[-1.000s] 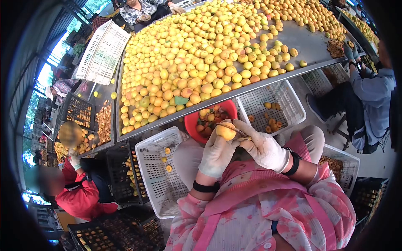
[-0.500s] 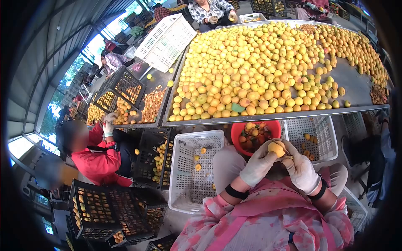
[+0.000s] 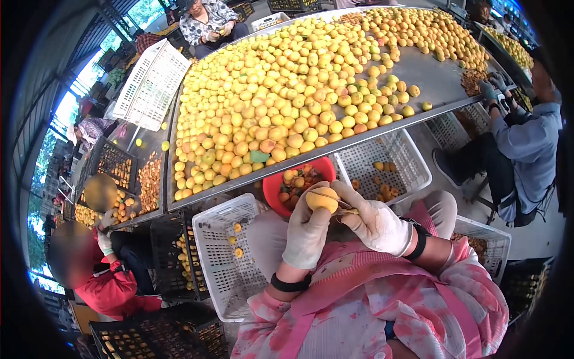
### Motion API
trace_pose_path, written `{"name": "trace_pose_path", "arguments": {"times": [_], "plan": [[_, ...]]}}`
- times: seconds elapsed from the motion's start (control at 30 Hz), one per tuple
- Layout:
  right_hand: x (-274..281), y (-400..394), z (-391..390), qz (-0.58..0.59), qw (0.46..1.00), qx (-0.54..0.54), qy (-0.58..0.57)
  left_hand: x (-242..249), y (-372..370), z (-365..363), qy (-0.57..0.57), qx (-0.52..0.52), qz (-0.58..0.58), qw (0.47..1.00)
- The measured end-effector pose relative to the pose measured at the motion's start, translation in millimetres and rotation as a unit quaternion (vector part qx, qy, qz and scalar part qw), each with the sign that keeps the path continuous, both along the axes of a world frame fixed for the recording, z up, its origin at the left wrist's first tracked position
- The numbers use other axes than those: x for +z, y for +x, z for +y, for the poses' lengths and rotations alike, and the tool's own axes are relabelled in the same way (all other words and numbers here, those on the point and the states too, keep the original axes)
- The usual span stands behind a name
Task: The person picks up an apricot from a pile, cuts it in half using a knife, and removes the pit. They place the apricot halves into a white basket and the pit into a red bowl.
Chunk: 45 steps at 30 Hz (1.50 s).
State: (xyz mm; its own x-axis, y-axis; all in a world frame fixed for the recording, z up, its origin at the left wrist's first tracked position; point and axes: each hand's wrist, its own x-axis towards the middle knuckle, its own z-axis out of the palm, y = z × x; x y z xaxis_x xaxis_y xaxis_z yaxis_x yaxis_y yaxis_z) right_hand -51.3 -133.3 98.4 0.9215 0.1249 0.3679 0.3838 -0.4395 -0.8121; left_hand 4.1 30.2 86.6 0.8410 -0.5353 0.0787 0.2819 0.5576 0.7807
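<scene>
Both of my hands wear pale gloves and meet over my lap. My left hand (image 3: 308,236) grips a yellow-orange apricot (image 3: 322,199) between thumb and fingers. My right hand (image 3: 376,224) is closed beside it on a thin, brownish item too small to name, which touches the fruit. Just beyond them, a red basin (image 3: 273,190) holds apricot pieces. Behind it rises the metal table (image 3: 442,109), heaped with yellow apricots (image 3: 269,90).
White crates stand left (image 3: 209,263) and right (image 3: 418,161) of the basin, holding some fruit. A person in red (image 3: 113,293) sits at left, one in blue-grey (image 3: 526,143) at right, another across the table. A tilted white crate (image 3: 152,84) leans at the table's far left.
The view has swung right, so the table and crates appear further left and tilted. The person at right now shows more fully. The apricot stays in my left hand, with my right hand beside it.
</scene>
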Motion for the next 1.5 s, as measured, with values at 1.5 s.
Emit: {"name": "trace_pose_path", "arguments": {"times": [1.5], "plan": [[-13, 9, 5, -0.070, 0.996, -0.004, -0.046, 6, -18, -4, 0.344, 0.195, -0.238, 0.887]]}}
